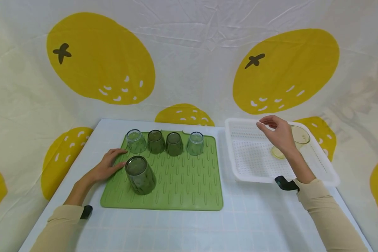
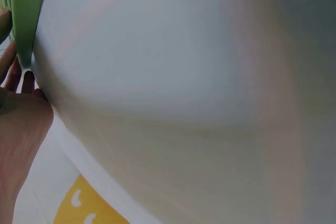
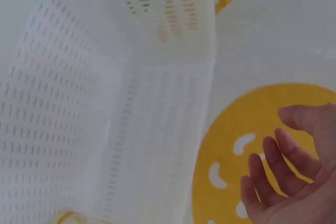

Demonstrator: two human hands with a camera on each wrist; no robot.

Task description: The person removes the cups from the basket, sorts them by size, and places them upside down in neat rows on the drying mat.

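My left hand (image 1: 108, 166) rests at the left edge of a green ribbed drying mat (image 1: 189, 185), its fingers extended and holding nothing. Just right of those fingertips stands a large dark grey glass (image 1: 141, 178). A row at the back of the mat has a clear bluish glass (image 1: 136, 141), two dark glasses (image 1: 156, 142) (image 1: 174, 144) and another bluish one (image 1: 195, 144). Raised over a white perforated basket (image 1: 249, 161), my right hand (image 1: 278, 134) has loosely bent fingers and nothing in them. A clear yellowish glass (image 1: 301, 135) sits in the basket, partly hidden behind this hand.
The pale blue tabletop (image 1: 176, 231) carries the mat at left and the basket at right. A white cloth (image 1: 189, 70) printed with yellow fruit hangs behind and along both sides. Dark bands (image 1: 285, 183) circle both wrists.
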